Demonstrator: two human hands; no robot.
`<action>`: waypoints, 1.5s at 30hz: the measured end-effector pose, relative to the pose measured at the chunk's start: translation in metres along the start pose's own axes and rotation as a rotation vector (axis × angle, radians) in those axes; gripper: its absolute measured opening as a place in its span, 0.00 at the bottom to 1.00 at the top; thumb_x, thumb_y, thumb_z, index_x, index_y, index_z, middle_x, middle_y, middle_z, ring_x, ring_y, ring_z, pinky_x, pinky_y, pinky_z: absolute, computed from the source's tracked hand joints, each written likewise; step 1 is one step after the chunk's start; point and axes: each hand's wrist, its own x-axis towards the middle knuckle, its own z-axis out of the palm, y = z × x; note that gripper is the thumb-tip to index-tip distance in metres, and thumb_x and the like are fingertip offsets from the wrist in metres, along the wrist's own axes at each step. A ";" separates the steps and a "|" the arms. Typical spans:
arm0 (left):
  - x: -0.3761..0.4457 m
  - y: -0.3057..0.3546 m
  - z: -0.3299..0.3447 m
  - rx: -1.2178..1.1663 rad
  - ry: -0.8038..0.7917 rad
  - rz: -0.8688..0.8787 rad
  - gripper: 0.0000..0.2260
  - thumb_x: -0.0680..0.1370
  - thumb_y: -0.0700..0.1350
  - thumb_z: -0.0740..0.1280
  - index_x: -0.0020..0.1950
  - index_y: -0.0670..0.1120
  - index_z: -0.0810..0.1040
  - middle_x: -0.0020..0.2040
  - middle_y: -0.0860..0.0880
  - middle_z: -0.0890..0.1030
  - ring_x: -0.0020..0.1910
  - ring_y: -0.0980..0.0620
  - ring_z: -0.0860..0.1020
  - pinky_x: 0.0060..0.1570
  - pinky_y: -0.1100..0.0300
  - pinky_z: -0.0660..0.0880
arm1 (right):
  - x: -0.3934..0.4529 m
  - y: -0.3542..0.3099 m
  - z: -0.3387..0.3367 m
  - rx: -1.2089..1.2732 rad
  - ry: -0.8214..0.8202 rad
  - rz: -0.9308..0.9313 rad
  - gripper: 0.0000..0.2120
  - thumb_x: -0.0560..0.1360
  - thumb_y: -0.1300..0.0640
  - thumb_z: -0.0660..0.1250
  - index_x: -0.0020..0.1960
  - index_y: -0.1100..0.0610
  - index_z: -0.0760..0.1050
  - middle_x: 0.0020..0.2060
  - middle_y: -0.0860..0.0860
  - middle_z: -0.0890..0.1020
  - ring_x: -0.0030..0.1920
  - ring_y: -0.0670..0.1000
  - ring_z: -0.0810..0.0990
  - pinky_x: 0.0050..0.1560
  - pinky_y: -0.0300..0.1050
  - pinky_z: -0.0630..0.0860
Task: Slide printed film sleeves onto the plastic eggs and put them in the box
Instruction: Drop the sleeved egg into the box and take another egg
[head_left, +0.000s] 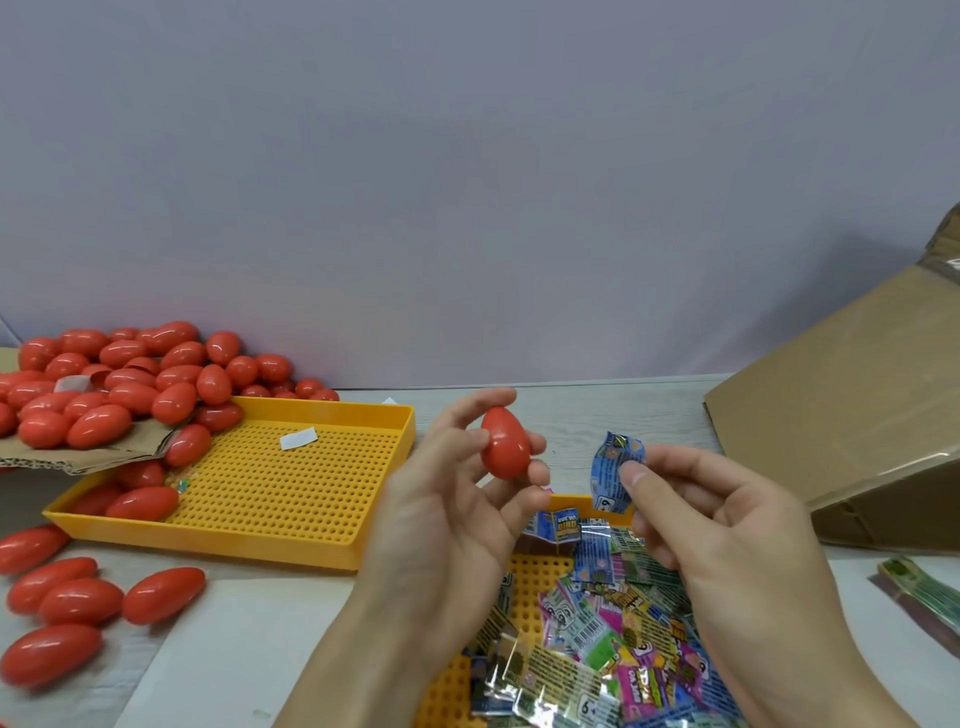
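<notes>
1. The left hand (457, 499) was raised above the table (597, 415), palm turned toward the camera, forearm entering from the lower edge of the view. Its thumb and fingertips were curled round a red plastic egg (505, 443), held nearly upright with the narrow end uppermost.
2. The right hand (727, 525) was raised level with it, just to the right, forearm entering from the lower right corner. Thumb and forefinger pinched a blue printed film sleeve (615, 470), which hung crumpled from the grip. The remaining fingers were loosely curled.
3. Egg and sleeve stood near each other but apart; the sleeve was not yet on the egg.
4. Beneath both hands, a yellow perforated tray (530, 587) at the near edge of the table held a heap of loose printed sleeves (613, 623).
5. A second yellow perforated tray (291, 493) lay to the left, with several red eggs at its left end and a white slip (298, 438) on its floor.
6. A pile of red eggs (130, 379) occupied the far left corner, partly on cardboard; further eggs lay loose at the near left edge.
7. The cardboard box (841, 415) stood tilted at the right edge.
</notes>
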 end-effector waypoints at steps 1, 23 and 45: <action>0.001 -0.002 0.000 0.068 0.012 -0.004 0.12 0.69 0.38 0.66 0.52 0.41 0.80 0.40 0.41 0.78 0.33 0.48 0.77 0.29 0.60 0.77 | 0.000 0.000 0.000 -0.001 0.000 -0.007 0.03 0.69 0.59 0.75 0.41 0.52 0.84 0.31 0.51 0.84 0.30 0.42 0.80 0.29 0.30 0.73; 0.000 -0.017 -0.005 0.830 -0.089 0.174 0.03 0.75 0.46 0.71 0.43 0.50 0.85 0.28 0.51 0.77 0.27 0.54 0.74 0.33 0.64 0.73 | 0.003 0.005 -0.003 0.127 -0.284 0.127 0.08 0.65 0.56 0.65 0.37 0.57 0.83 0.31 0.56 0.75 0.31 0.51 0.70 0.25 0.39 0.66; 0.006 -0.022 -0.011 0.797 0.036 0.124 0.11 0.77 0.39 0.68 0.35 0.47 0.81 0.26 0.47 0.73 0.24 0.50 0.69 0.27 0.61 0.68 | -0.004 0.002 0.002 -0.047 -0.310 -0.022 0.10 0.69 0.45 0.68 0.44 0.48 0.85 0.33 0.47 0.82 0.33 0.42 0.77 0.36 0.35 0.73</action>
